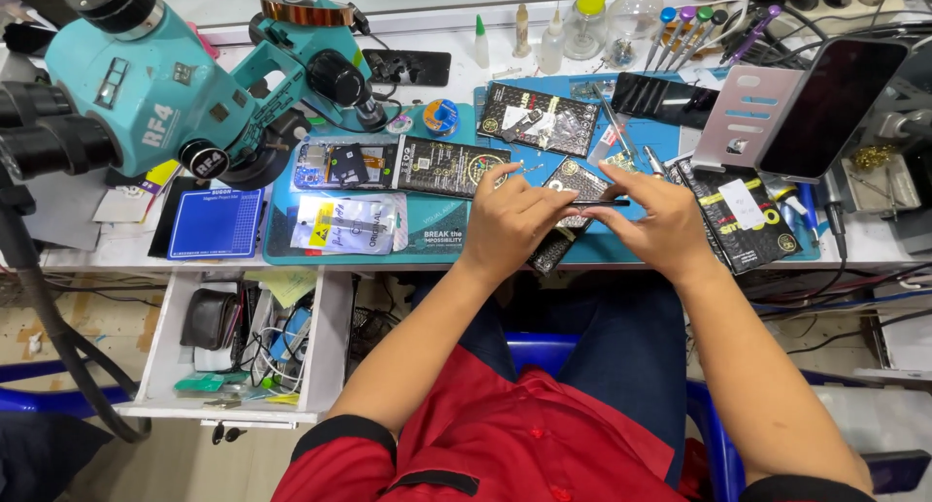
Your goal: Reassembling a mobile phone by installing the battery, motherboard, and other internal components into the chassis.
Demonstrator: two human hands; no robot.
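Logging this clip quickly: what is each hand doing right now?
Left hand: closed, pinching one end of a thin black strip.
Right hand: closed on the strip's other end.

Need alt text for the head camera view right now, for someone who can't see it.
Seen from above, a person's left hand and right hand together hold a thin dark strip over a black packet on a blue work mat. A teal microscope stands at the left, and an open drawer hangs below the bench.
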